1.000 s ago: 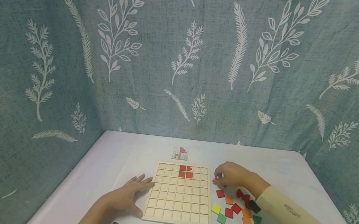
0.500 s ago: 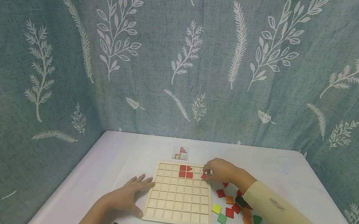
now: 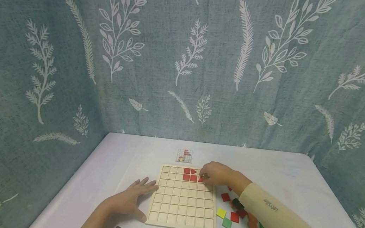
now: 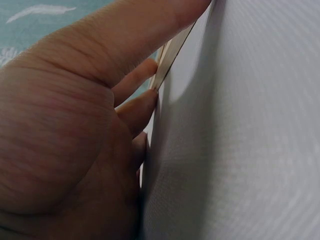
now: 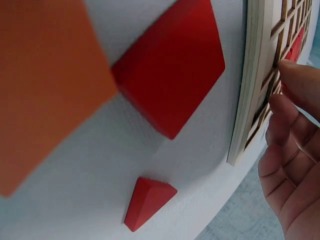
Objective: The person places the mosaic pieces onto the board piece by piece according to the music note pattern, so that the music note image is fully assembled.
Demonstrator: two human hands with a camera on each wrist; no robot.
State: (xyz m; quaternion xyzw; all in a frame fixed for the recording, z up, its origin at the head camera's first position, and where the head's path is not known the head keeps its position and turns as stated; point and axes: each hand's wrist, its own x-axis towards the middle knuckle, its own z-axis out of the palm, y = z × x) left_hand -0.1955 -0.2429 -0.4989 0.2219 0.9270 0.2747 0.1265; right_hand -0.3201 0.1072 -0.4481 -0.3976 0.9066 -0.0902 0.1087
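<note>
A pale wooden grid board (image 3: 182, 201) lies on the white table, with red square tiles (image 3: 186, 177) and a red pointed tile (image 3: 193, 171) in its upper cells. My right hand (image 3: 217, 173) pinches a red triangular tile (image 3: 201, 179) at the second row, beside the red squares; its fingertips hide part of the tile. At the board's left edge rests my left hand (image 3: 129, 199), fingers spread, fingertips and thumb touching the rim. The left wrist view shows this hand (image 4: 75, 125) against the board's edge (image 4: 172, 52).
Behind the board lies a small pattern card (image 3: 184, 155). Loose tiles lie right of the board, among them yellow (image 3: 221, 213), green (image 3: 227, 223) and red (image 3: 234, 217) ones, some under the right forearm. A red triangle (image 5: 147, 201) lies near the board in the right wrist view.
My right hand has moved left from the loose tiles to the board, carrying the red triangular tile to the cell area beside the red squares. The left hand has stayed at the board's edge.
</note>
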